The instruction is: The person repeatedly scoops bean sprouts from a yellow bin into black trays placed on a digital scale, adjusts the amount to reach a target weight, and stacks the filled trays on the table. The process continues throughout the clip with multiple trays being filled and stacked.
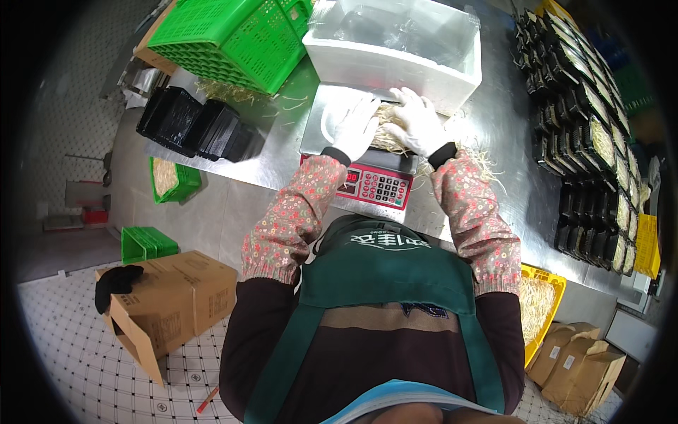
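Note:
Both hands wear white gloves and rest at either side of a heap of pale sprouts (pixel 389 130), which lies in a black tray, mostly hidden, on the steel pan of a red digital scale (pixel 378 188). My left hand (pixel 356 127) lies nearly flat along the heap's left edge, fingers together. Over its right side curves my right hand (pixel 416 122), its thumb and fingers spread around the sprouts. Red digits glow on the scale's display. A white foam box (pixel 392 66) with a clear plastic liner stands just beyond the pan. Loose sprouts (pixel 476 159) lie right of the scale.
A green plastic crate (pixel 233 42) and stacked black trays (pixel 190 124) stand on the left. Rows of filled black trays (pixel 582 127) line the table's right side. Off the table are a yellow crate of sprouts (pixel 537 307), a cardboard box (pixel 175 307) and small green baskets (pixel 148 244).

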`<state>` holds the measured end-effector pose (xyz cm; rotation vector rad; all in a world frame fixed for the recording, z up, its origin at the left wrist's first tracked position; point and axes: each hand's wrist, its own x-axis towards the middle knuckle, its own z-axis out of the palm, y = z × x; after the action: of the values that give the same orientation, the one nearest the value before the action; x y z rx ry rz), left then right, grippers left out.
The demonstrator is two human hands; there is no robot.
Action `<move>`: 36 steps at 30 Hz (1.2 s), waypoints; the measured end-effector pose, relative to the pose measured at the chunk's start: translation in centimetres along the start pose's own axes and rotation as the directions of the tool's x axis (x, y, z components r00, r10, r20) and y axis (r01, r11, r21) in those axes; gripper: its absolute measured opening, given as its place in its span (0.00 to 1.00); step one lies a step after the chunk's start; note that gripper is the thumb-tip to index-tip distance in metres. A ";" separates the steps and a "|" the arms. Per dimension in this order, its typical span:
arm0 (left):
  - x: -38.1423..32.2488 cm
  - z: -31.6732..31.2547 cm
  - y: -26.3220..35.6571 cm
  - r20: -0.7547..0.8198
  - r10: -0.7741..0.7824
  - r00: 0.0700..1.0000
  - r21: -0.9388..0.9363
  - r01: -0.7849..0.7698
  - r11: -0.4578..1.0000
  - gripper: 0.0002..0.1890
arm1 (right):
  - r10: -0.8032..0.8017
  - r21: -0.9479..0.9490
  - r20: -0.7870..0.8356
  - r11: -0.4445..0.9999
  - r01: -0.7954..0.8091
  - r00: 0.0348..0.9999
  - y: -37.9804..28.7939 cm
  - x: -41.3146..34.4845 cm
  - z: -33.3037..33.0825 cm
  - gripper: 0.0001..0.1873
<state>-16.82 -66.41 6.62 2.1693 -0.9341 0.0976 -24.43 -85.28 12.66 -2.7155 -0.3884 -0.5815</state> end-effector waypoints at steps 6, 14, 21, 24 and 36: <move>-2.0 -3.5 -3.9 -0.316 -0.191 0.929 -0.410 0.047 0.911 0.31 | 0.301 0.170 -0.014 0.941 -0.294 0.954 8.8 -5.7 -3.6 0.18; 1.4 -1.7 1.3 -0.129 -0.064 0.990 -0.135 0.047 0.990 0.30 | 0.128 -0.074 0.087 0.990 -0.122 0.988 -1.7 -0.3 -1.7 0.53; 0.0 0.3 1.8 0.184 0.176 0.967 0.377 -0.235 0.896 0.34 | 0.253 -0.140 0.526 0.967 -0.211 0.812 2.6 -0.6 -6.0 0.33; 0.1 0.3 2.3 0.188 0.171 0.967 0.424 -0.237 0.874 0.32 | 0.258 -0.073 0.452 0.965 -0.252 0.854 3.2 -2.1 -5.2 0.20; 0.1 -2.2 1.8 0.164 0.130 0.978 0.100 -0.148 0.984 0.40 | 0.506 0.266 0.210 0.794 -0.547 0.837 9.9 -9.0 -9.8 0.13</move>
<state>-17.47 -65.80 9.37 2.2373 -1.1965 0.0484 -32.45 -99.65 14.58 -2.3889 0.2407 -0.1634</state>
